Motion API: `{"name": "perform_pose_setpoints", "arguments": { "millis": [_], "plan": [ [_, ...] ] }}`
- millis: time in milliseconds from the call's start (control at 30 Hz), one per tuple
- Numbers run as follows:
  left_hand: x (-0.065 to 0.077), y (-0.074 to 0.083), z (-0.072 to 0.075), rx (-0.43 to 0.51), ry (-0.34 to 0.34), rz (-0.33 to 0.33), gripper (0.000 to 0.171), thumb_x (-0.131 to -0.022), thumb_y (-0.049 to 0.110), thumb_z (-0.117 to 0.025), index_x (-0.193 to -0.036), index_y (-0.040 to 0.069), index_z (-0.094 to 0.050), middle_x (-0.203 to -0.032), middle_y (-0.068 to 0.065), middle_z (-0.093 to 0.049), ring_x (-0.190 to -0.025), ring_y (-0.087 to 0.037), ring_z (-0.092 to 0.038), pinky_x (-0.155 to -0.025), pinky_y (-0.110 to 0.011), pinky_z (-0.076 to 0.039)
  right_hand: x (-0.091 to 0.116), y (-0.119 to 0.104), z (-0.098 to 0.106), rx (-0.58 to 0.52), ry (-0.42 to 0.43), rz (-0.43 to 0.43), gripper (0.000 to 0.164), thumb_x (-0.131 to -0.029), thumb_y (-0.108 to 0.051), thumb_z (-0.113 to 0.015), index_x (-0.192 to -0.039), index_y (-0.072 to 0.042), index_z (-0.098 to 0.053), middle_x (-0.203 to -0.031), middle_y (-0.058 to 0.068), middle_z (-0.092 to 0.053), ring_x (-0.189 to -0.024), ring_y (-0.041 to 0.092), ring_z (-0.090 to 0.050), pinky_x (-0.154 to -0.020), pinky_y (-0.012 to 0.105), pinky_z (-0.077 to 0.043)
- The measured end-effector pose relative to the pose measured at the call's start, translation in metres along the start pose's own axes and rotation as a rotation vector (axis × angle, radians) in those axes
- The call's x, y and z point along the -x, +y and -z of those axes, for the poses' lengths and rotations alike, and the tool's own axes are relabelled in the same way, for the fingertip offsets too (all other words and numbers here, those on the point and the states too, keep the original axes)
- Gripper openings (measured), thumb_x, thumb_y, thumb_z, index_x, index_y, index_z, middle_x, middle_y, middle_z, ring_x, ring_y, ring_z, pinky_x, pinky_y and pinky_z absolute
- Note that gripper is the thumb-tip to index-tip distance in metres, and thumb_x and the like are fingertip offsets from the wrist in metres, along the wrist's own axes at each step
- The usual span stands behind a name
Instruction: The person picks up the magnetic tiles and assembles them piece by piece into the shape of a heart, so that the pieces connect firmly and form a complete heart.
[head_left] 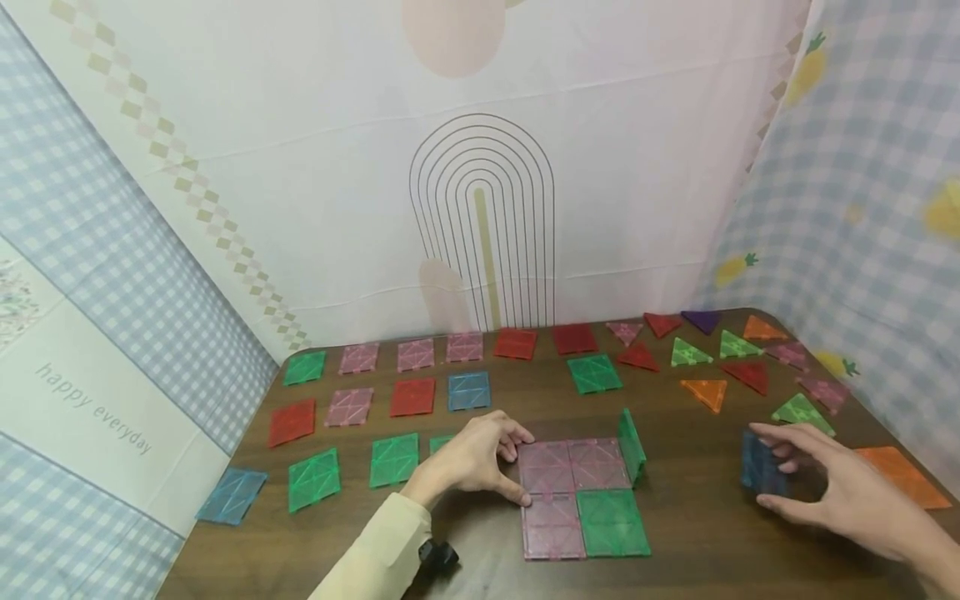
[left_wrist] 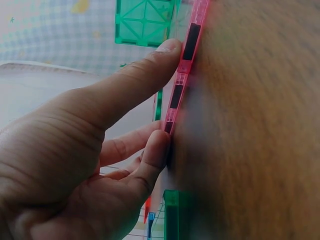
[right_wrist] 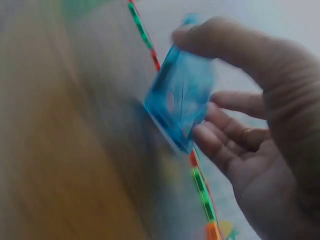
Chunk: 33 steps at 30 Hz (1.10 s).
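My right hand (head_left: 843, 492) holds a blue square magnetic tile (head_left: 759, 465) upright at the right, between thumb and fingers. The right wrist view shows this blue tile blurred and tilted. Left of centre, my left hand (head_left: 474, 454) touches the left edge of a flat two-by-two block with thumb and fingertips. Three pink square tiles (head_left: 546, 468) and one green tile (head_left: 613, 521) form the block, the green one at its near right corner. Another green tile (head_left: 632, 447) stands upright along the far right edge. From the left wrist view, the pink edges (left_wrist: 176, 96) meet my fingertips.
Loose square tiles in red, pink, green and blue lie behind and left, among them a red one (head_left: 292, 422). Several triangle tiles, such as an orange one (head_left: 705, 394), lie at the back right. An orange tile (head_left: 903, 477) lies beyond my right hand. Fabric hangs behind the wooden table (head_left: 712, 550).
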<state>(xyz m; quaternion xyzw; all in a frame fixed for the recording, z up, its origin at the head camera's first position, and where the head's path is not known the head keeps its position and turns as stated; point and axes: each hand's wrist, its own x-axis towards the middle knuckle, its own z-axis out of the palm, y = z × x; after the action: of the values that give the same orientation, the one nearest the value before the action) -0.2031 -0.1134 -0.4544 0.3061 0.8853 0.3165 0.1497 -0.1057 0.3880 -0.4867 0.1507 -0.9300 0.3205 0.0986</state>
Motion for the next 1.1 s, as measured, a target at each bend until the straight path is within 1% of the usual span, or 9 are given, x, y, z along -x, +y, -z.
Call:
{"name": "perform_pose_setpoints", "arguments": {
  "millis": [67,133,367,467,633,733,867,967,1100],
  "plan": [
    [0.000,0.000,0.000,0.000,0.000,0.001,0.075,-0.070,0.034,-0.110,-0.133,0.013,-0.075,-0.115,0.003,-0.061,-0.096,-0.001,-0.066,-0.093,-0.022,-0.059,0.000,-0.008,-0.005,-0.090,0.006,0.044,0.089,-0.078,-0.015,-0.104,-0.154,-0.010,-0.059,-0.137,-0.002,-0.060,-0.105,-0.003,-0.064,-0.086,0.008,-0.053],
    [0.000,0.000,0.000,-0.001,0.000,0.003,0.075,-0.070,0.034,-0.110,-0.133,0.013,-0.075,-0.115,0.003,-0.061,-0.096,-0.001,-0.066,-0.093,-0.022,-0.059,-0.002,-0.017,-0.011,-0.182,-0.016,0.089,0.088,-0.079,-0.007,-0.102,-0.155,-0.008,-0.058,-0.140,-0.001,-0.059,-0.110,0.000,-0.066,-0.090,0.011,-0.055],
    [-0.001,-0.001,0.000,-0.007,0.002,0.005,0.075,-0.070,0.034,-0.110,-0.133,0.013,-0.075,-0.115,0.003,-0.061,-0.096,-0.001,-0.066,-0.092,-0.022,-0.058,-0.009,-0.044,-0.035,-0.573,-0.191,0.282,0.086,-0.084,0.017,-0.088,-0.159,0.009,-0.044,-0.149,0.021,-0.054,-0.130,0.016,-0.064,-0.100,0.025,-0.060],
    [-0.001,-0.001,0.000,-0.008,-0.001,0.004,0.075,-0.070,0.034,-0.110,-0.133,0.013,-0.075,-0.115,0.003,-0.061,-0.095,0.000,-0.066,-0.092,-0.022,-0.059,-0.011,-0.055,-0.047,-0.685,-0.241,0.342,0.086,-0.086,0.022,-0.083,-0.159,0.014,-0.039,-0.151,0.027,-0.051,-0.134,0.019,-0.062,-0.100,0.028,-0.061],
    [-0.001,-0.001,-0.001,-0.006,-0.002,0.005,0.076,-0.070,0.033,-0.110,-0.133,0.013,-0.075,-0.115,0.003,-0.061,-0.096,-0.001,-0.066,-0.093,-0.022,-0.059,-0.011,-0.069,-0.064,-0.747,-0.291,0.393,0.084,-0.090,0.022,-0.079,-0.162,0.013,-0.037,-0.158,0.030,-0.045,-0.141,0.021,-0.059,-0.101,0.031,-0.061],
    [-0.001,-0.001,-0.001,-0.004,-0.002,0.007,0.076,-0.070,0.033,-0.110,-0.134,0.013,-0.075,-0.115,0.002,-0.061,-0.096,-0.001,-0.066,-0.093,-0.022,-0.059,-0.010,-0.075,-0.069,-0.764,-0.312,0.379,0.083,-0.092,0.021,-0.077,-0.163,0.010,-0.036,-0.160,0.027,-0.044,-0.142,0.021,-0.059,-0.101,0.031,-0.061],
    [0.000,0.000,0.000,-0.002,-0.004,0.011,0.076,-0.070,0.034,-0.110,-0.134,0.013,-0.074,-0.116,0.002,-0.061,-0.097,-0.001,-0.066,-0.093,-0.022,-0.059,-0.009,-0.082,-0.073,-0.776,-0.331,0.316,0.082,-0.095,0.017,-0.076,-0.165,0.005,-0.035,-0.161,0.020,-0.044,-0.142,0.017,-0.058,-0.104,0.030,-0.059],
    [0.000,0.001,0.000,0.000,-0.006,0.015,0.076,-0.070,0.034,-0.110,-0.134,0.013,-0.074,-0.116,0.003,-0.061,-0.097,-0.001,-0.066,-0.093,-0.023,-0.059,-0.010,-0.087,-0.074,-0.772,-0.322,0.297,0.082,-0.096,0.015,-0.078,-0.165,0.003,-0.036,-0.160,0.018,-0.046,-0.141,0.016,-0.058,-0.104,0.029,-0.059],
    [0.000,0.001,0.001,-0.001,-0.005,0.011,0.076,-0.070,0.034,-0.110,-0.133,0.013,-0.074,-0.115,0.003,-0.061,-0.097,-0.001,-0.066,-0.093,-0.023,-0.059,-0.010,-0.089,-0.076,-0.748,-0.290,0.329,0.080,-0.094,0.016,-0.078,-0.163,0.003,-0.038,-0.156,0.021,-0.047,-0.138,0.019,-0.059,-0.100,0.030,-0.060]
  ]
}}
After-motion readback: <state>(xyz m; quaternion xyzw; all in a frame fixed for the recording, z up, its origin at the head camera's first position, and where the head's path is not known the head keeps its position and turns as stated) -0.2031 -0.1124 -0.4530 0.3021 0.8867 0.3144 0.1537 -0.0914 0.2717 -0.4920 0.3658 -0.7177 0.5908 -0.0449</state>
